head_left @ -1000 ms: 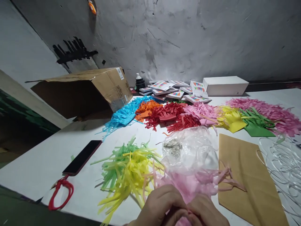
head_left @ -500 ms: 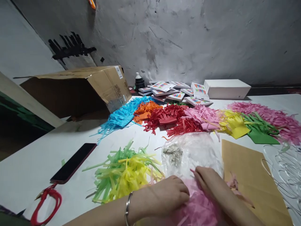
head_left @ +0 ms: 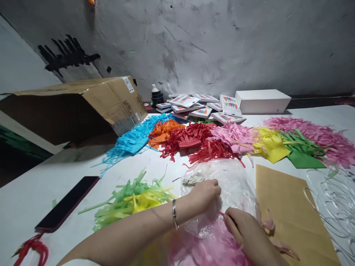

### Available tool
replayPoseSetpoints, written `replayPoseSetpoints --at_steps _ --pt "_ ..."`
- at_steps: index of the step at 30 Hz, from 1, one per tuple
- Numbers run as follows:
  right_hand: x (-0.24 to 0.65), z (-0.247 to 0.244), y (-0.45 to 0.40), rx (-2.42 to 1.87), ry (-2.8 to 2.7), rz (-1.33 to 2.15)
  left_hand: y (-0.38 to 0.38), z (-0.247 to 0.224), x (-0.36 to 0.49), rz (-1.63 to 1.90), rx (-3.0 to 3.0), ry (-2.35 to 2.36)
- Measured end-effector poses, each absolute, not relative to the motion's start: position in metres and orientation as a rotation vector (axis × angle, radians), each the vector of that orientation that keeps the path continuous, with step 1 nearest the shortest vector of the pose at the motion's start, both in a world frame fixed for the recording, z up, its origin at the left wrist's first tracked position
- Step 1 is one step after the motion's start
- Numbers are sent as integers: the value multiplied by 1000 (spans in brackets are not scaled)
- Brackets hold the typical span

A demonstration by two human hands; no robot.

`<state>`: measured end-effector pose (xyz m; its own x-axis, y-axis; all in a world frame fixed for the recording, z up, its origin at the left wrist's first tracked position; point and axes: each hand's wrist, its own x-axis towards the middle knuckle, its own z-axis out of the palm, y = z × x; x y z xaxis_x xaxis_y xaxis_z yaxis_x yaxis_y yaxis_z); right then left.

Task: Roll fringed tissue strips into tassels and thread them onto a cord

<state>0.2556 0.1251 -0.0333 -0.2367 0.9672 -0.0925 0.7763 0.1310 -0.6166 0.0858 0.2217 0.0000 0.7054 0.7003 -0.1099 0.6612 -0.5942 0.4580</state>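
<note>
My left hand (head_left: 205, 195), with a metal bangle (head_left: 174, 214) on its wrist, is closed over the clear plastic bag (head_left: 233, 179). Its fingertips are turned away, so what it grips is hidden. My right hand (head_left: 245, 231) pinches a thin pink paper strip (head_left: 221, 213) near the bag's lower part. Below both hands lies a fluffy pink paper tassel (head_left: 206, 245), partly beside and under the plastic. Something greyish and crumpled (head_left: 193, 179) shows at the bag's upper left. Green (head_left: 119, 201) and yellow paper tassels (head_left: 146, 199) lie left of my left forearm.
Coloured tassels (head_left: 191, 138) run in a row across the table. Behind them sit a pile of flat boxes (head_left: 202, 107) and a white box (head_left: 263, 101). A carton (head_left: 111, 103), phone (head_left: 68, 203), brown paper sheet (head_left: 288, 210) and clear cord (head_left: 330, 207) are around.
My left hand has moved forward from the pink tassel onto the plastic bag. My right hand still pinches the pink strip, a little lower in view. The camera has shifted slightly.
</note>
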Motion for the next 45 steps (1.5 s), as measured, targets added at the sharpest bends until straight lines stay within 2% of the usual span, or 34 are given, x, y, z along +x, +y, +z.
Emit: replayPoseSetpoints --at_steps 6,10,16,20,25,29,39,45 --pt "257 -43 126 -1632 -2054 783 219 15 74 376 2003 1113" --pt "261 -21 122 -1528 -2003 791 194 36 57 515 1640 1095" --pt "252 30 92 -1042 -1996 394 131 61 49 789 711 907" --pt "237 42 77 -988 -2089 267 104 60 53 926 645 859" --pt "228 38 61 -1034 -2066 418 85 47 52 1061 634 839" --pt "225 38 53 -1020 -2061 577 72 41 48 1089 649 800" --pt "224 44 33 -1153 -2169 537 48 37 42 1110 788 730" --pt "223 46 25 -1186 -2124 714 39 38 40 1070 970 738"
